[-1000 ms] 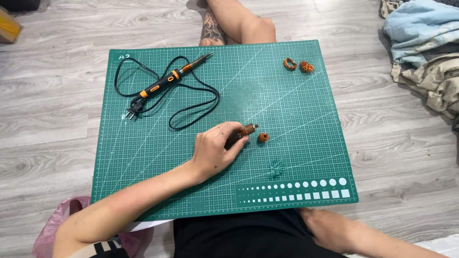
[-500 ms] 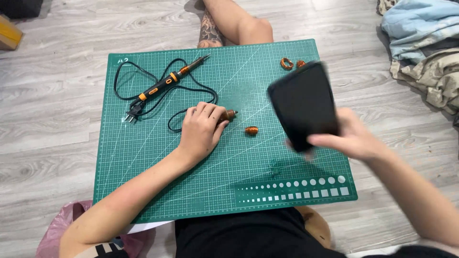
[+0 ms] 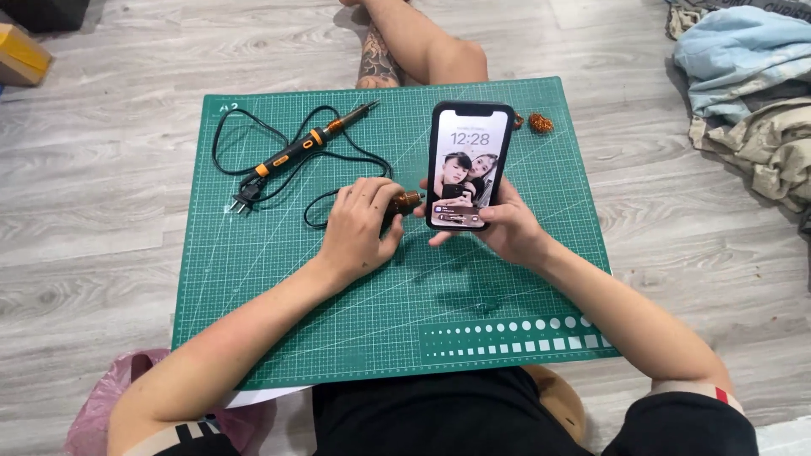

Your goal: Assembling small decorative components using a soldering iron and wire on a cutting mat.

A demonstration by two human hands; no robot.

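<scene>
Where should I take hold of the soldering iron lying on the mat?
Grip the soldering iron by its black and orange handle, mid-length, coming from above. It lies flat on the green cutting mat, its metal tip pointing up-right and its cord looping off the lower-left end; both are best avoided.

The left hand (image 3: 359,228) covers most of a small brown part (image 3: 405,201); only its right end shows, so its shape cannot be told. The phone (image 3: 469,165), held upright by the right hand (image 3: 498,228), hides the mat (image 3: 355,338) behind it and part of an orange coil (image 3: 518,121) at its right edge. A second coil (image 3: 541,124) is too small to tell in detail. The phone's back is out of view. The frame crops the clothes (image 3: 743,84) at right, a yellow box (image 3: 21,55) at left, a pink bag (image 3: 101,405) at bottom and both upper arms. The iron's (image 3: 312,139) plug (image 3: 242,197) is too small to resolve
</scene>
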